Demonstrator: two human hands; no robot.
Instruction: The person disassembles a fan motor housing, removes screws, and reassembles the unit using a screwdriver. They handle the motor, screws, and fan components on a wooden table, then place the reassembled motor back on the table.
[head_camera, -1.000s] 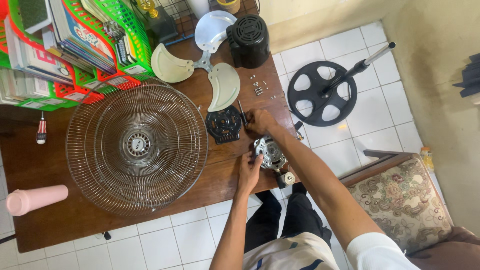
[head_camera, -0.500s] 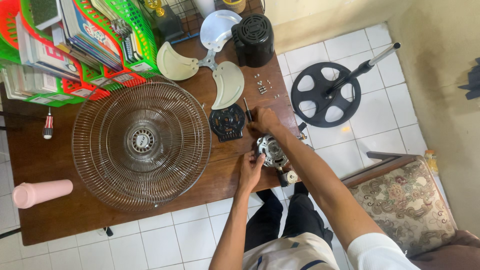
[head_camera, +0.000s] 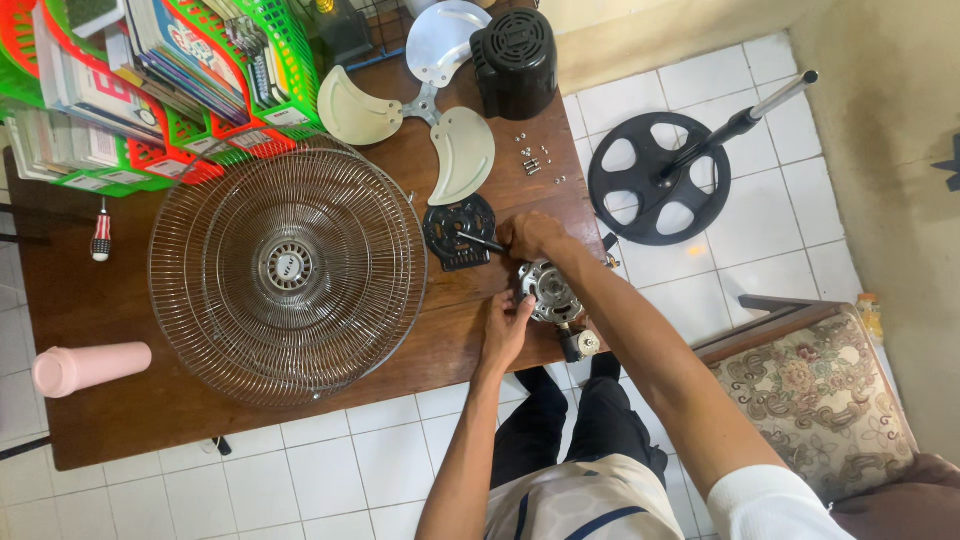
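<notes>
Looking down on person seated at brown wooden desk (head_camera: 130, 400), working on silver fan motor (head_camera: 548, 290) near desk's right edge. Left hand (head_camera: 505, 332) rests against motor's near side, fingers curled on its casing. Right hand (head_camera: 530, 235) closed around dark-handled screwdriver (head_camera: 480, 241), its shaft reaching over black motor cover plate (head_camera: 455, 228) just beside motor. Wire fan guard (head_camera: 288, 270) lies at desk centre. Cream fan blade (head_camera: 425, 100) and black motor housing (head_camera: 515, 60) farther back. Small screws (head_camera: 535, 160) scattered near housing. Fan base with pole (head_camera: 665, 175) on tiled floor.
</notes>
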